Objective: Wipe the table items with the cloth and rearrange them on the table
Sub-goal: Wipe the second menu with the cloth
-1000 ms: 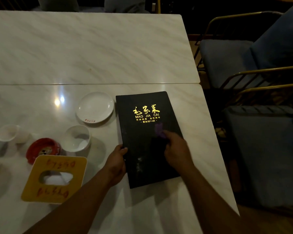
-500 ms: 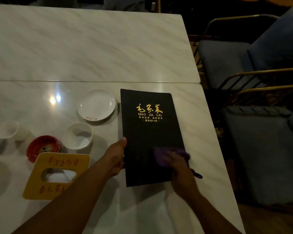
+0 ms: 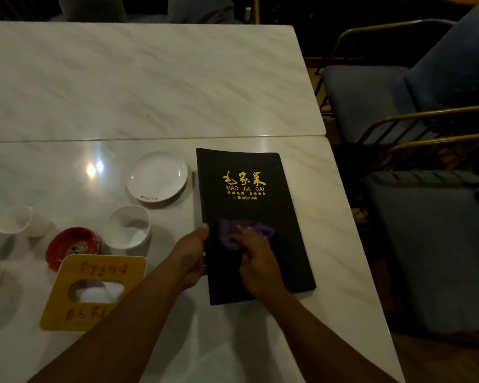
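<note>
so the right hand point(image 3: 257, 268) has its grip spread out, fingers laid pretty flat and pressing down on the purple cloth point(image 3: 230, 233), which is bunched up under and just past the fingertips. The cloth sits on the lower middle of the black menu point(image 3: 249, 205), below the gold lettering. The left hand point(image 3: 191, 255) holds the menu's left edge, thumb lying along it; can't see the fingers underneath tbh. The menu lies flat near the right edge of the white marble surface point(image 3: 150, 78). Just left of it there's a white plate point(image 3: 156, 175), a white bowl point(image 3: 127, 226), a red dish point(image 3: 72, 247) and a yellow tissue box point(image 3: 94, 291). Blue chairs point(image 3: 426, 244) are off to the right.
</note>
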